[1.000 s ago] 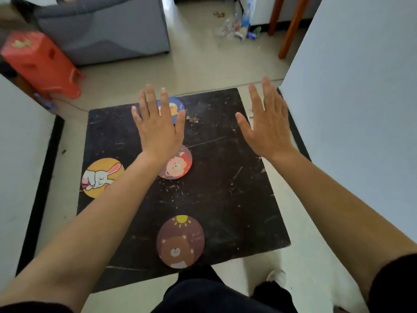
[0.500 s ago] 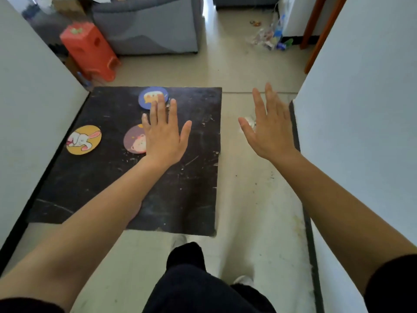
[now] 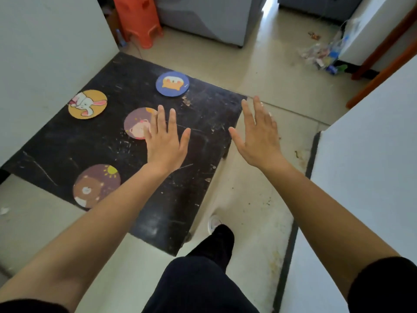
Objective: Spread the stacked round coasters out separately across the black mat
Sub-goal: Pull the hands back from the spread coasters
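— Bare, both of them: the left hand (image 3: 165, 143) and the right hand (image 3: 257, 136) are held out flat, palms down, fingers straight and spread, gripping nothing.

— Where are they over the floor?

— Left one is above the black mat (image 3: 126, 154), its fingertips covering the right edge of the pink pig coaster (image 3: 137, 124). Whether it touches that coaster I cannot tell. Right one hangs past the mat's right edge, over pale floor tiles (image 3: 248, 188).

— And the coasters?

— Four, each lying flat and apart from the others on the mat. The pig one sits near the middle. A yellow rabbit coaster (image 3: 88, 104) is at the left edge, close to a white wall panel (image 3: 49, 53). A blue coaster (image 3: 172, 84) with an orange animal lies at the far side. A brown bear coaster (image 3: 96, 185) with a small sun lies near the front edge, partly behind the left forearm.

— Anything around?

— An orange plastic stool (image 3: 137, 19) and a grey sofa (image 3: 203, 16) beyond the mat, some litter (image 3: 320, 53) on the floor far right, a dark trouser leg (image 3: 203, 279) and a white shoe (image 3: 213, 222) below.
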Available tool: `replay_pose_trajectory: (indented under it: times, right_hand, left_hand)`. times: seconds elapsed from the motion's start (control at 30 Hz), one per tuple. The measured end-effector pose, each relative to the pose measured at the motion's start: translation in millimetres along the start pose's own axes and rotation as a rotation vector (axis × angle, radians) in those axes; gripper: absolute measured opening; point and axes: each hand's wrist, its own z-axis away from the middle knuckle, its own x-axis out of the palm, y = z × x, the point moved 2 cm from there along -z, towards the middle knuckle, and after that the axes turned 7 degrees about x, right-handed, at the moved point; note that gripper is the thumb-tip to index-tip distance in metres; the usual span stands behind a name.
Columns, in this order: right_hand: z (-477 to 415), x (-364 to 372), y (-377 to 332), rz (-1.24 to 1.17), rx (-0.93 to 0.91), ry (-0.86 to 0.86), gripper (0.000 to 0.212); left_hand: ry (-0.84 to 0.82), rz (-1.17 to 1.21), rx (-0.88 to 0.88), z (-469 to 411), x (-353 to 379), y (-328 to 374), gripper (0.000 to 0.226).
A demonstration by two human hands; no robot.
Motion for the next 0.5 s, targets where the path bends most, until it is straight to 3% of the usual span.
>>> replay_pose_trajectory:
  times: [0.17, 0.5]
  right_hand:
    - [-72, 20, 11, 0.034, -0.105, -0.096, 0.074]
    - [-219, 14, -66, -0.048, -0.427, -0.132, 0.071]
  left_hand:
    - [-0.114, 0.032, -0.161, -53, 36, 5, 0.072]
    - [-0.034, -0.016, -0.37, -124, -17, -44, 0.071]
